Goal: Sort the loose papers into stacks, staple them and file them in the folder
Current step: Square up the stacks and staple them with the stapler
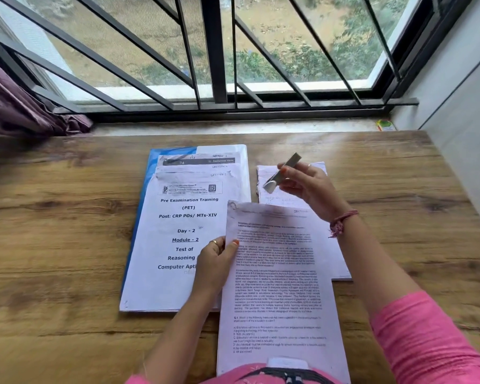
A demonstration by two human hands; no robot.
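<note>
Printed sheet (277, 273) held tilted beside stacked papers (183, 234) on the blue folder (147, 189); stapler (283, 173) raised.

wooden table (67, 217) | barred window (219, 51), daylight | purple curtain (17, 106) left | wall (460, 92), possibly grey, right

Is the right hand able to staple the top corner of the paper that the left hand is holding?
Probably yes. The right hand grips the stapler just above the held paper, and nothing lies between it and the top left corner. The left hand holds the sheet's edge.
</note>
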